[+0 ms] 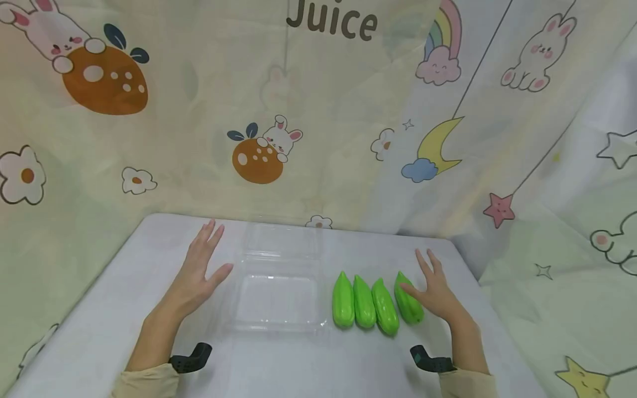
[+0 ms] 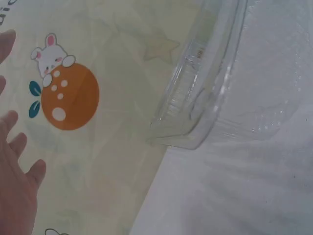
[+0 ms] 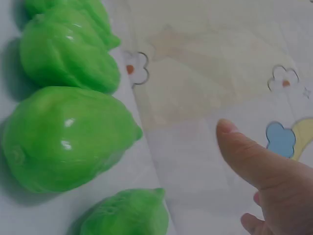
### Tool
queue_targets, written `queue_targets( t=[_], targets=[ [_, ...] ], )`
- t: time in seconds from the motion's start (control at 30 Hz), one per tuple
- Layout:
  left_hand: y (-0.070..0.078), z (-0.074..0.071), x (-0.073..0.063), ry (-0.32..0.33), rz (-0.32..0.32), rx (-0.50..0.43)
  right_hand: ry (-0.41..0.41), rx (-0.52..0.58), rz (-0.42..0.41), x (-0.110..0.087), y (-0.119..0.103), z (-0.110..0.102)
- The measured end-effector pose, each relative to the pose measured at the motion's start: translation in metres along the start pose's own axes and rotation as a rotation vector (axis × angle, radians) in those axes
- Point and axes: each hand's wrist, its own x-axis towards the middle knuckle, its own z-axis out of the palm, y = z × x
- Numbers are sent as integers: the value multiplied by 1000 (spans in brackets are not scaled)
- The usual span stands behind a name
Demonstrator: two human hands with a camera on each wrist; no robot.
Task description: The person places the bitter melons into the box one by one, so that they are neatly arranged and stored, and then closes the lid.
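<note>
A clear plastic clamshell box (image 1: 278,301) lies with its lid (image 1: 282,241) raised at the back; the left wrist view shows the box's clear rim (image 2: 203,117) too. To its left, my left hand (image 1: 199,279) hovers with fingers spread, holding nothing. Right of the box, several glossy green gourd-like vegetables with pointed tips (image 1: 364,303) lie roughly in a row. My right hand (image 1: 435,290) is held above the rightmost green vegetable (image 1: 409,304), its thumb overlapping it in the head view. From the right wrist, the thumb (image 3: 249,156) appears apart from the green vegetables (image 3: 68,139).
A white table (image 1: 278,365) bears everything. Behind it hangs a printed cloth (image 1: 199,138) with rabbits, flowers and stars, which also runs down the right side. Each wrist wears a black camera mount, one left (image 1: 191,359) and one right (image 1: 430,360).
</note>
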Motion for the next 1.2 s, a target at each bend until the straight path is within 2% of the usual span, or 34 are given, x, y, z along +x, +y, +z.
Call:
queue_targets(
  t=[0.2,0.3,0.37,0.5,0.6,0.8,1.0,1.2],
  targets=[
    [-6,5,1,48,-79,-197,-50,95,25,-3,11,-3],
    [-10,7,-3,84,-97,-306,-84,117,43,-2,13,-3],
    [-13,9,-6,85,-121,-379,-113,125,54,-2,16,-2],
    [-19,14,-12,23,-215,-563,-178,188,46,-5,22,-1],
    [-25,20,-15,-41,-257,-676,-219,262,37,-8,28,0],
    [-36,32,-20,-147,-264,-709,-265,363,41,-11,36,8],
    [-47,43,-25,-232,-294,-777,-266,389,77,-11,37,20],
    [-55,51,-28,-288,-244,-917,-274,381,75,-10,40,23]
  ],
)
